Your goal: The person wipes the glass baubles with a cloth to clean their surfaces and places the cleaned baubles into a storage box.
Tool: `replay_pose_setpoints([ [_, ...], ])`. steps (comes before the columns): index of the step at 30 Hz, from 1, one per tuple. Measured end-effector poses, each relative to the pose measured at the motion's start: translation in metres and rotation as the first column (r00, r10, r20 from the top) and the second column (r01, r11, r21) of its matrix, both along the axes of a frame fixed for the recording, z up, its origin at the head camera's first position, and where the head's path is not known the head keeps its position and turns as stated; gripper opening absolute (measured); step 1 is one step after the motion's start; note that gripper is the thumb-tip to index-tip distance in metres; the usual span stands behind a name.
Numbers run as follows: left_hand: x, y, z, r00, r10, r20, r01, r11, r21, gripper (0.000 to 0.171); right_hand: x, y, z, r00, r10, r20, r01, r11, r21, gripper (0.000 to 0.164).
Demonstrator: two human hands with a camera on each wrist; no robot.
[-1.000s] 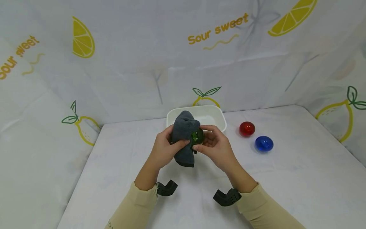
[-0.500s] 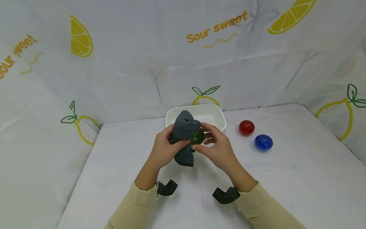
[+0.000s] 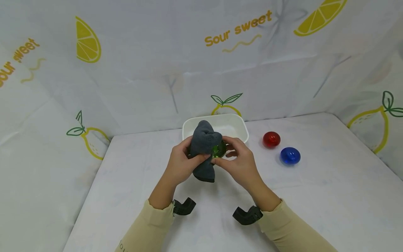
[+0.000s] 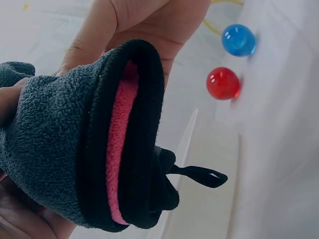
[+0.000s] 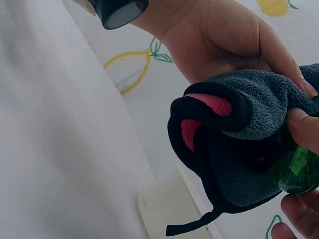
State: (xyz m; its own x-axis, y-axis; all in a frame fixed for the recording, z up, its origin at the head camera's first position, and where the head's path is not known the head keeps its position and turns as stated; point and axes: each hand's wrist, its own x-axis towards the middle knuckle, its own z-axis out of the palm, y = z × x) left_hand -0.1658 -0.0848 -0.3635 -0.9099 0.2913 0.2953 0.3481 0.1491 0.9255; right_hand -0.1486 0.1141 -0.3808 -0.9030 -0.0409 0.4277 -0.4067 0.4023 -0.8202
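A dark grey towel (image 3: pixel 204 140) with black edging is bunched in my left hand (image 3: pixel 181 162), the thumb lying across its front. Pink lining shows inside the towel's folds (image 4: pixel 118 154) in the left wrist view. Partly wrapped by the cloth is a clear green ball (image 3: pixel 219 149), its left side hidden. My right hand (image 3: pixel 237 159) grips this ball from the right, thumb in front and fingers behind. The right wrist view has the green ball (image 5: pixel 299 169) between cloth and fingers. A black hanging loop (image 5: pixel 192 226) dangles from the towel there.
Behind the hands stands a white plastic tub (image 3: pixel 234 127), partly covered by the towel in the head view. To the right, a red ball (image 3: pixel 271 139) and a blue ball (image 3: pixel 290 155) lie on the white-clothed table (image 3: pixel 330 196). A lemon-print sheet (image 3: pixel 141 70) hangs at the back.
The right hand's fingers have shifted slightly on the green ball, and a little more of the ball shows to the right. The left hand keeps its hold on the towel.
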Motion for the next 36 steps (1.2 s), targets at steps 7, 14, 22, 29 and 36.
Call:
replay_pose_setpoints([
  [7, 0.0, -0.001, 0.0, 1.0, 0.007, -0.001, -0.007, 1.0, -0.004, 0.05, -0.001, -0.001, 0.0, 0.999, -0.045, -0.025, 0.045, 0.999, 0.005, 0.068],
  [14, -0.001, -0.002, 0.0, 1.0, 0.015, 0.004, -0.015, 1.0, 0.007, 0.05, -0.001, 0.001, 0.001, 0.999, -0.038, -0.003, 0.038, 0.999, -0.023, 0.066],
  [22, -0.002, -0.002, 0.0, 1.0, 0.02, 0.012, -0.021, 0.999, 0.048, 0.051, -0.005, 0.006, 0.005, 0.982, 0.064, 0.178, -0.021, 0.971, -0.237, 0.06],
  [29, -0.002, -0.001, 0.001, 1.0, -0.001, 0.03, -0.001, 0.998, 0.067, 0.051, -0.002, 0.006, 0.01, 0.946, 0.165, 0.279, -0.039, 0.912, -0.408, 0.06],
  [36, -0.001, -0.001, 0.001, 0.999, -0.009, 0.045, 0.007, 0.999, 0.053, 0.052, -0.001, 0.006, 0.013, 0.925, 0.227, 0.305, -0.056, 0.874, -0.483, 0.059],
])
